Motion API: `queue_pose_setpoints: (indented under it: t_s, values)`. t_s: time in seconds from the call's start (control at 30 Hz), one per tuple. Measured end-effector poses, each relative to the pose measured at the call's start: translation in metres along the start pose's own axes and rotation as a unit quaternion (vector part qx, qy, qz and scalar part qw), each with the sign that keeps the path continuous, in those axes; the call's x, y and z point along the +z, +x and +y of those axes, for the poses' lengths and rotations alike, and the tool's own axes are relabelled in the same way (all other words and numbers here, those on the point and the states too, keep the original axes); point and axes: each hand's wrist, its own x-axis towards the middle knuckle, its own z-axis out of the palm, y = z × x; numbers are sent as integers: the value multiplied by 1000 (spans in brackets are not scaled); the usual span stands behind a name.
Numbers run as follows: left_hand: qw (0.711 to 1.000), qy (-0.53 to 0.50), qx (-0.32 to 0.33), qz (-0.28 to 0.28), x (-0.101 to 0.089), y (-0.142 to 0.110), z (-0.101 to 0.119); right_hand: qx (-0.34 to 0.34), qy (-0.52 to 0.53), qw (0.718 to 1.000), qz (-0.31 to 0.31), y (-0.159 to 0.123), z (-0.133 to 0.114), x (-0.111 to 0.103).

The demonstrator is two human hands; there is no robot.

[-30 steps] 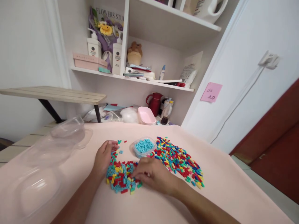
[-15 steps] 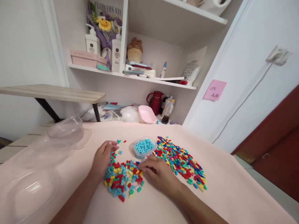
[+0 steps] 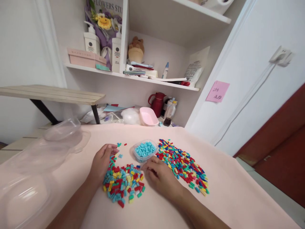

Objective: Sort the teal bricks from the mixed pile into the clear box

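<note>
My left hand (image 3: 102,161) rests on its edge at the left side of a mixed pile of small toy bricks (image 3: 126,183), its fingers extended and nothing visible in them. At that pile's upper right is my right hand (image 3: 160,175), with thumb and fingertips drawn together. Anything between those fingertips is too small or hidden to make out. Just beyond the right hand stands a clear plastic tub (image 3: 137,156) filled with light blue bricks (image 3: 145,149). A larger mixed heap of bricks (image 3: 182,162) spreads to the right of the tub.
Clear plastic containers (image 3: 57,146) stand on the left of the pink-covered table (image 3: 228,190). A few loose bricks (image 3: 120,156) lie past my left hand. At the back are a pink tub (image 3: 149,117), a red jug (image 3: 157,104) and bottles (image 3: 170,111), under a loaded shelf (image 3: 162,83).
My right hand has shifted slightly away from me, towards the tub of blue bricks. My left hand stays beside the pile. The whole view has moved a little.
</note>
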Motion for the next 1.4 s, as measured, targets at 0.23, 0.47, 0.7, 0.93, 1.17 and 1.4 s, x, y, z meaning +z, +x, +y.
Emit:
queue_pose_setpoints:
  t_s: [0.23,0.47,0.7,0.93,1.17,1.4]
  values:
    - [1000,-7,-5,-2,0,0,-2,1,-103,993,-58,-2,-3,4]
    - [1000,-3,-11,2,1,-3,5,23,-132,987,-91,0,-4,1]
    - [1000,-3,-16,8,2,-6,12,42,-82,993,-74,0,3,-3]
    - [1000,-8,-9,16,2,-8,15,46,-100,993,-40,1,1,-5]
    - [1000,-8,-18,9,1,-5,9,46,-13,994,94,10,10,-19]
    - [1000,-14,-19,4,1,-4,5,48,5,982,182,23,21,-16]
